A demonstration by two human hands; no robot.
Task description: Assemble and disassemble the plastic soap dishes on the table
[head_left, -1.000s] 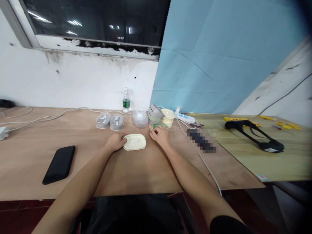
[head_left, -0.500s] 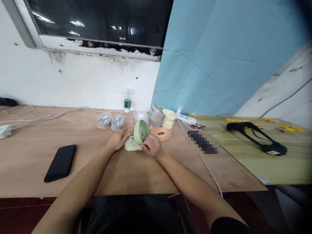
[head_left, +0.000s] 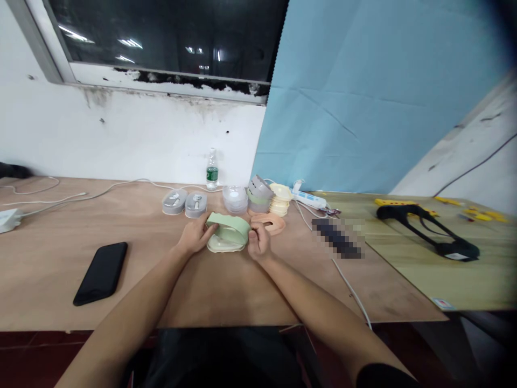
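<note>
I have the left hand [head_left: 196,235] pinching one end of the green ring [head_left: 229,228], the right hand [head_left: 259,241] gripping the other, over the cream lid [head_left: 226,248] on the bench [head_left: 226,291]; ring-to-lid contact I can't quite judge. A peach piece [head_left: 276,224] lies just behind the right hand. Earlier, only the right held the ring, tilted up.

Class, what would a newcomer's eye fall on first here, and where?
Probably the pale green oval ring, held between the left hand and the right hand, over a cream oval tray near the centre. Next come the big light-blue sheet at upper right and the black rectangular phone at left.
</note>
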